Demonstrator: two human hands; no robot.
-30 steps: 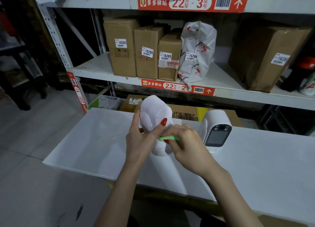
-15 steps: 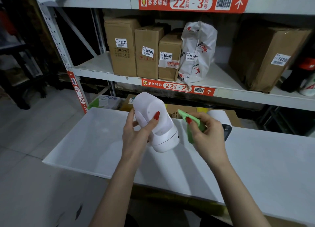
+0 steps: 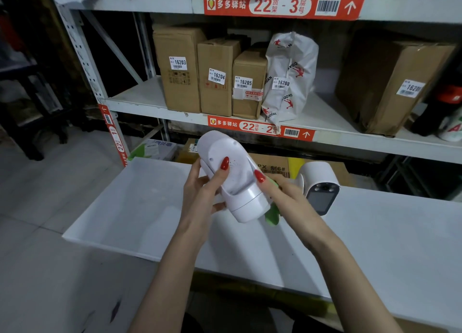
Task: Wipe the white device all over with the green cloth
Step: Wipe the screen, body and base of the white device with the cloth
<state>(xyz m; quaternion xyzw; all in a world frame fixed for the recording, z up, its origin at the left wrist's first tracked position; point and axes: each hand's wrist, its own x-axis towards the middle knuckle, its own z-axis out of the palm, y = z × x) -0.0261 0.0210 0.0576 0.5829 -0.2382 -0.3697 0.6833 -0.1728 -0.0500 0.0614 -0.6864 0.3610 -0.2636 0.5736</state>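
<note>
Hiding mostly behind right hand (image 3: 287, 197): green cloth (image 3: 272, 214)

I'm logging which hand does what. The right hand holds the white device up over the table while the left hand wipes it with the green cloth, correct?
Hands are swapped. In the head view, the left hand holds the white device over the table, and the right hand presses the green cloth against it.

We see a white table (image 3: 362, 245) with a second white camera (image 3: 321, 190) standing on it at the far edge, its dark screen facing us.
</note>
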